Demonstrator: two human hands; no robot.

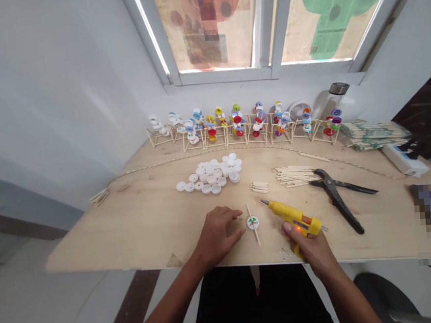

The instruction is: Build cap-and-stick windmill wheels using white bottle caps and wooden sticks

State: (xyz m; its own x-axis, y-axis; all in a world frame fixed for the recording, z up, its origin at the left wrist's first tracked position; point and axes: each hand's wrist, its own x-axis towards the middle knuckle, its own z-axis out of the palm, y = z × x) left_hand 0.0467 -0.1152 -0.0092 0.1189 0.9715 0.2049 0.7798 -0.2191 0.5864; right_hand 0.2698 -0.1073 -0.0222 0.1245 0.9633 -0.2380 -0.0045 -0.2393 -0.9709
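My right hand (310,246) is shut around the grip of a yellow hot glue gun (295,217), whose metal nozzle points left towards a white bottle cap with a green logo (253,223). That cap lies flat on the plywood board (133,246), with a thin wooden stick (256,235) across or beside it. My left hand (218,235) rests on the board holding nothing, its fingertips just left of the cap and stick. Whether the fingers touch the stick, I cannot tell.
Behind the hands lie a heap of white bottle caps (209,176), loose wooden sticks (294,175) and black pliers (336,197). Several stick frames with coloured caps (242,127) line the back edge under a window. A power strip (403,160) sits at the right.
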